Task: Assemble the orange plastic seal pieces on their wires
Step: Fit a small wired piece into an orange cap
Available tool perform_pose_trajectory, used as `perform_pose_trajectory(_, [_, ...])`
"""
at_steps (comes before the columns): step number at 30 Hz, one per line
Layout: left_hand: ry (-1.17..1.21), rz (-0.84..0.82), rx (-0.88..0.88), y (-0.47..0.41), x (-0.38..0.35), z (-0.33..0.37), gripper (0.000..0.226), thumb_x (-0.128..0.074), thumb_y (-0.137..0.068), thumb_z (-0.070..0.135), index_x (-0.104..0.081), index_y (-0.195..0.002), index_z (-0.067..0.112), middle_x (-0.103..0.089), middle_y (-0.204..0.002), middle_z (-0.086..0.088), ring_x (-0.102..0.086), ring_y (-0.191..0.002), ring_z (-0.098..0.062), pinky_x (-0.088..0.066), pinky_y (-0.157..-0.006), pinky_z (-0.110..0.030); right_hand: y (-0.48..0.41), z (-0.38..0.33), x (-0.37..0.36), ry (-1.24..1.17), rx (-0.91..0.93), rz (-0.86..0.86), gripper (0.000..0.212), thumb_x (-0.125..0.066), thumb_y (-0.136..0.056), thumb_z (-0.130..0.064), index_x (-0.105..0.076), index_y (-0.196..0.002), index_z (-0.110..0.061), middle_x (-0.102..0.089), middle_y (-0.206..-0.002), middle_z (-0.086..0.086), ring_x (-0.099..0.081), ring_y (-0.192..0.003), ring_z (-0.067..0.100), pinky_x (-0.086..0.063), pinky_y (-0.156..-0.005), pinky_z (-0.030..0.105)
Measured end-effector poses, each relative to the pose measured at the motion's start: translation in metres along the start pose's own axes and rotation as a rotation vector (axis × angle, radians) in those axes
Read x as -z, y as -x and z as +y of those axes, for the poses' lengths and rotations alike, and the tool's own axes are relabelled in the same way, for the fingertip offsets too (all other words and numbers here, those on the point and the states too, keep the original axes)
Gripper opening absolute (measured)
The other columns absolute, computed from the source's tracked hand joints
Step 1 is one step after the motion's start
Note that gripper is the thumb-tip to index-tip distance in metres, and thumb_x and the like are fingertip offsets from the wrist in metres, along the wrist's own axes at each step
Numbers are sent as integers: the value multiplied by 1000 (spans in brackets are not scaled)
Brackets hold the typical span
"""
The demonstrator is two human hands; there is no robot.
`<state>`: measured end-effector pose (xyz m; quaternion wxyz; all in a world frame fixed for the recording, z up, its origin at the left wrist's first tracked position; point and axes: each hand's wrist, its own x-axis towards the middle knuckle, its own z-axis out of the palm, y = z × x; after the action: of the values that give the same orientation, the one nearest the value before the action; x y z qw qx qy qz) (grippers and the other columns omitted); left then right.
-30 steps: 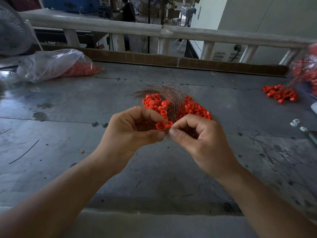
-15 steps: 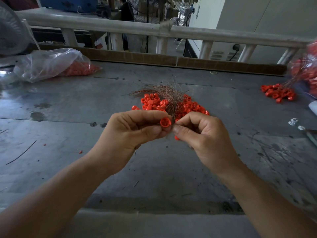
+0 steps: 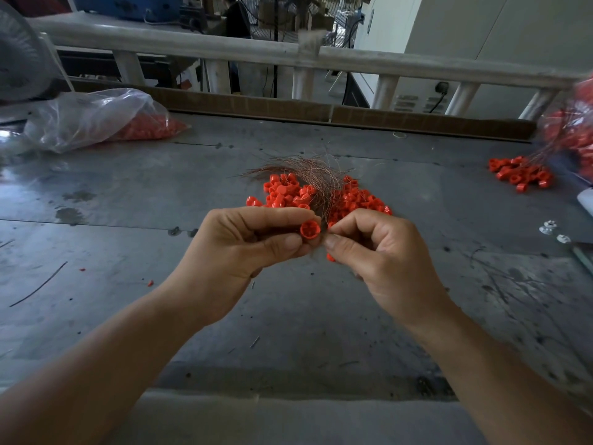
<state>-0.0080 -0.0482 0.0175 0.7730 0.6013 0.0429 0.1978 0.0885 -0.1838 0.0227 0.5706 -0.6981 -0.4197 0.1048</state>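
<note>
My left hand [image 3: 244,245] pinches a small round orange seal piece [image 3: 310,229] between thumb and fingertips, its open side facing me. My right hand [image 3: 382,252] pinches something thin right beside that piece; another orange piece [image 3: 330,257] shows under its thumb. Whether a wire runs between the fingers is too fine to tell. Behind both hands a pile of loose orange seal pieces [image 3: 353,200] lies on the grey metal table [image 3: 160,194], with a tuft of thin copper wires [image 3: 308,171] across it.
A clear plastic bag [image 3: 93,120] with more orange pieces lies at the back left beside a fan [image 3: 19,56]. A cluster of wired orange pieces [image 3: 519,173] sits at the back right. Small white parts [image 3: 550,228] lie at right. A railing [image 3: 288,56] borders the far edge.
Both hands stayed together in front of the pile. The orange piece in my left fingertips turned, so its open side now faces me; one second ago two pieces showed there.
</note>
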Motion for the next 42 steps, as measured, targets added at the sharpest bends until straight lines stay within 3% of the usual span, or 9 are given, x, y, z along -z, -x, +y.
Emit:
perform_pose_trajectory(5, [-6,-8,10,1,1,1,28,-59,-61,1,-74,-83,11,-74,-83,-7,-70,-78,-16,-54,-68,-19,1,-1,1,-5,12,-19,20,-66,-80,-10,-62,-63,-20,-52,-48,-11,-43,-44,0,-34,-44,12])
perform_pose_trajectory(9, [27,-25,17,1,2,1,24,-62,-60,2,-76,-77,12,-73,-80,-7,-70,-74,-16,-54,-65,-19,1,-2,1,-38,-11,-33,11,-64,-74,-21,-63,-63,-18,-51,-46,-12,-42,-42,0,-33,-43,12])
perform_pose_trajectory(28, [70,-93,26,1,3,-1,24,-67,-57,10,-76,-80,14,-72,-77,-5,-69,-72,-13,-54,-63,-19,-1,-4,4,-250,-154,-104,8,-62,-68,-16,-63,-60,-19,-57,-50,-1,-44,-40,4,-33,-38,14])
perform_pose_trajectory(33, [123,-138,49,1,4,-2,22,-65,-62,9,-75,-81,10,-72,-81,-7,-68,-71,-11,-54,-62,-17,0,-5,5,-275,-215,-123,18,-63,-78,-2,-62,-64,-13,-57,-48,-1,-44,-38,5,-31,-35,14])
perform_pose_trajectory(39, [172,-157,106,1,3,-5,21,-66,-60,9,-75,-78,13,-73,-80,-7,-68,-68,-10,-53,-60,-15,-1,-2,4,-324,-362,-209,16,-65,-75,-6,-62,-61,-13,-59,-49,0,-43,-35,4,-29,-33,13])
perform_pose_trajectory(42, [199,-187,128,1,5,-5,20,-68,-62,11,-75,-81,13,-73,-81,-7,-69,-70,-10,-53,-61,-15,-1,-3,5,-332,-387,-266,11,-70,-66,-21,-62,-64,-13,-61,-51,0,-46,-36,4,-30,-33,13])
